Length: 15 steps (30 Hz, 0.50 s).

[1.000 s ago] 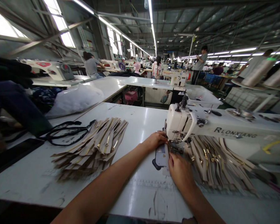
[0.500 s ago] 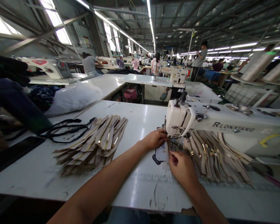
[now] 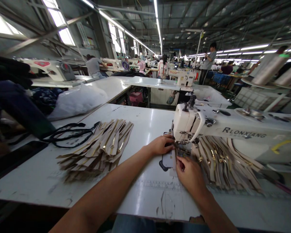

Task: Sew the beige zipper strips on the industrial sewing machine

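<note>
A white sewing machine (image 3: 188,124) stands at the right, its needle area over a small metal plate. Beneath it runs a narrow beige zipper strip (image 3: 174,163), partly hidden by my fingers. My left hand (image 3: 161,144) lies beside the presser foot, fingers together and bent onto the strip. Closer to me, my right hand (image 3: 190,171) is closed, thumb and forefinger pinching the strip's edge. A pile of beige zippers (image 3: 99,150) with gold teeth lies to the left. More zippers (image 3: 223,161) with gold pulls are spread under the machine arm.
Black cord (image 3: 70,134) lies beside the left pile, near a white plastic bag (image 3: 79,98). A white table (image 3: 143,191) with a printed ruler carries everything. Thread cones (image 3: 269,71) stand at right. Other people work at machines farther back; one person (image 3: 208,61) stands.
The view has shifted very slightly. Both hands stay at the strip by the needle area, with hardly any visible movement.
</note>
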Motion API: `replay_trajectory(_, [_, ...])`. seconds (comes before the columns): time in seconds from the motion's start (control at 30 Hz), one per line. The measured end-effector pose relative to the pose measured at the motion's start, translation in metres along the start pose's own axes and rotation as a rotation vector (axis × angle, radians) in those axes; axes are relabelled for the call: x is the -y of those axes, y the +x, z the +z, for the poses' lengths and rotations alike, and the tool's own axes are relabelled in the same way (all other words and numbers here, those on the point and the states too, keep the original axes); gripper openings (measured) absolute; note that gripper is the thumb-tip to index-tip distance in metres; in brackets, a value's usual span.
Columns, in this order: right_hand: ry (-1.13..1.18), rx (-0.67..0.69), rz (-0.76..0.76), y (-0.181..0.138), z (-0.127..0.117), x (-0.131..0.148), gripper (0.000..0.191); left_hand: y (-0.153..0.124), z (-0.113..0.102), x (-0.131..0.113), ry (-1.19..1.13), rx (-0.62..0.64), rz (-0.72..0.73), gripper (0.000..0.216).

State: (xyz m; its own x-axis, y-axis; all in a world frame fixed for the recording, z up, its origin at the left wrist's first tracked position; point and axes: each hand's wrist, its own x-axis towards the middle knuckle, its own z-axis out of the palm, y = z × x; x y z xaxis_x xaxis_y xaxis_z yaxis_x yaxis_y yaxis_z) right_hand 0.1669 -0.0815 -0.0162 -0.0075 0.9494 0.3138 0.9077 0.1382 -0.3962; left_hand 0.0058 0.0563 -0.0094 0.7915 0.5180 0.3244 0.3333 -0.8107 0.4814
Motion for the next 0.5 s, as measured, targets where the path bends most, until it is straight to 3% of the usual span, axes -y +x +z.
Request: replay_trajectory(0.5, [-0.036,-0.014,-0.012,-0.0001,0.0018,0.0006,0.027,0.0009,0.0011,0.0008,0.001,-0.012,-0.013,0.015])
